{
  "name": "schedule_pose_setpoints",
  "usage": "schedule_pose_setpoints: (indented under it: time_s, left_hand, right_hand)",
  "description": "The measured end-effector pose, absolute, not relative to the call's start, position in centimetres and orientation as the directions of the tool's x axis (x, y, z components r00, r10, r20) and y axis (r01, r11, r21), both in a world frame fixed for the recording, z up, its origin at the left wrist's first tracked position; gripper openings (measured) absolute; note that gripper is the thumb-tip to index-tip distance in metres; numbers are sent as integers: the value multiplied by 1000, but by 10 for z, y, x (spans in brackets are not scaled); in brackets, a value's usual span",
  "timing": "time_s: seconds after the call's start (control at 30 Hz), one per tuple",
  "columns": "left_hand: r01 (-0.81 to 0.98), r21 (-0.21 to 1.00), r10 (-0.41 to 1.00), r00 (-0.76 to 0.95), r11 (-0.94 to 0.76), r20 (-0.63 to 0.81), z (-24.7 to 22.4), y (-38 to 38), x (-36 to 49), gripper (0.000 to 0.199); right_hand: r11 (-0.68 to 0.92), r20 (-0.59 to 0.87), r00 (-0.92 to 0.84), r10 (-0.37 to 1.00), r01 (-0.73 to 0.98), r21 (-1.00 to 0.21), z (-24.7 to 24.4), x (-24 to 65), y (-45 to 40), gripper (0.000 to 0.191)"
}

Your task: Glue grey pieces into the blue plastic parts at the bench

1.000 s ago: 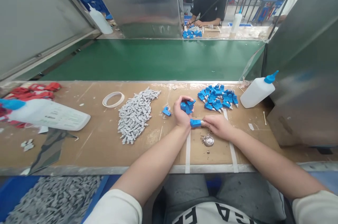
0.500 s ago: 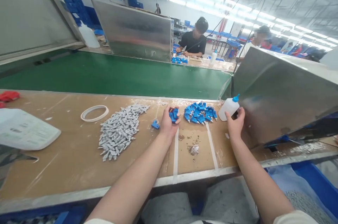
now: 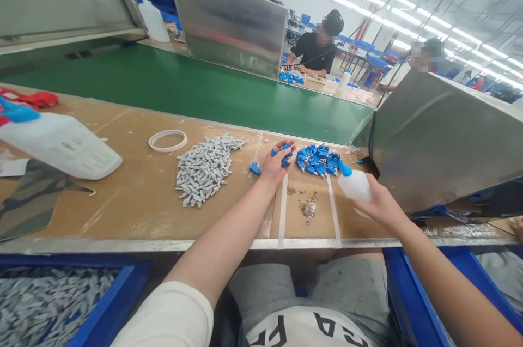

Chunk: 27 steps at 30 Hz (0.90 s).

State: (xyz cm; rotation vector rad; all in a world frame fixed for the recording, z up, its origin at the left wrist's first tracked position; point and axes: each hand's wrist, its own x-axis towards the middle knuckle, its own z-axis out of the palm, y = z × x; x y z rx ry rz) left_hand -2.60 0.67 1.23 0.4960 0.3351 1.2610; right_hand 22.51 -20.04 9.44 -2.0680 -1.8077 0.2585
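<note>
Several blue parts (image 3: 286, 156) lie in my left hand (image 3: 277, 166), its fingers curled round them above the brown tabletop. My right hand (image 3: 378, 202) grips a white squeeze bottle (image 3: 354, 186) with a blue cap, tilted to the left. Between the hands is a pile of blue parts (image 3: 316, 160) with light tips. One single blue part (image 3: 255, 168) rests left of my left hand. Further left spreads a heap of grey parts (image 3: 208, 170). A small shiny round object (image 3: 309, 209) sits on the board between two white tape strips.
A tape roll (image 3: 168, 140) and a large white bottle (image 3: 77, 145) lie to the left. Beyond the table runs a green belt (image 3: 196, 91), with metal panels (image 3: 232, 23) around it. Two people sit across. Blue bins (image 3: 122, 292) stand below the table edge.
My right hand has taken the small bottle off the table and tipped it leftward, toward the blue pile. My left hand still holds blue parts. The camera view has shifted and tilted.
</note>
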Motion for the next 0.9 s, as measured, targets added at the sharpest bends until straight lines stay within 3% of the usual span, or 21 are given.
schedule_pose_setpoints:
  time_s: [0.13, 0.33, 0.6, 0.9]
  left_hand:
    - [-820, 524, 955, 292, 228, 42, 16, 5, -29, 36]
    - [-782, 537, 939, 337, 317, -63, 17, 3, -33, 32]
    - [-784, 546, 943, 332, 294, -30, 19, 3, -30, 21]
    - [-797, 529, 939, 343, 290, 1, 20, 3, -27, 28]
  right_hand:
    - [-67, -131, 49, 990, 988, -139, 96, 210, -226, 62]
    - [8, -247, 17, 969, 995, 101, 86, 205, -229, 56]
    - [75, -248, -26, 968, 979, 188, 101, 197, -224, 52]
    - [95, -206, -52, 977, 974, 204, 95, 204, -223, 53]
